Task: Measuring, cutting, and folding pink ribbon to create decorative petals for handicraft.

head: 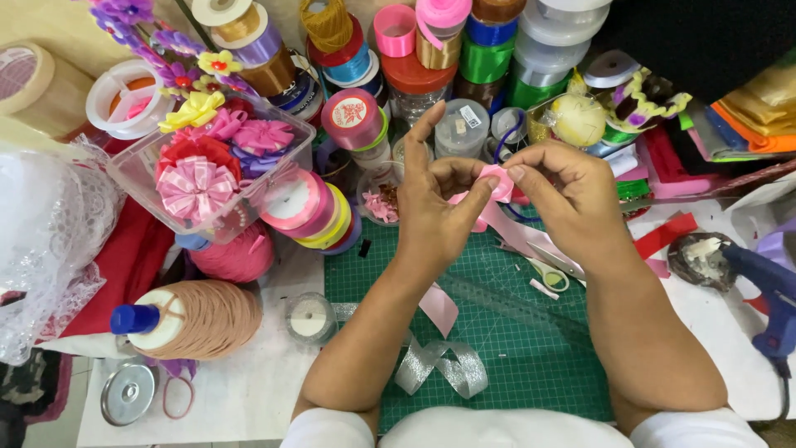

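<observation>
Both hands meet above the green cutting mat (514, 348). My left hand (435, 203) pinches a folded pink ribbon (497, 184) between thumb and fingers, its index finger raised. My right hand (568, 187) grips the same ribbon fold from the right with thumb and forefinger. The ribbon's loose tail (438, 309) trails down across the mat under my left wrist. A strip of silver ribbon (444, 367) lies curled on the mat near my body. Small scissors (549, 272) rest on the mat below my right hand.
A clear plastic box (137, 170) of ribbon flowers stands at the left, with ribbon spools (311, 207) beside it and stacked behind. A spool of tan thread (199, 319) lies at front left. A blue glue gun (767, 290) sits at the right. White lace (46, 224) is at far left.
</observation>
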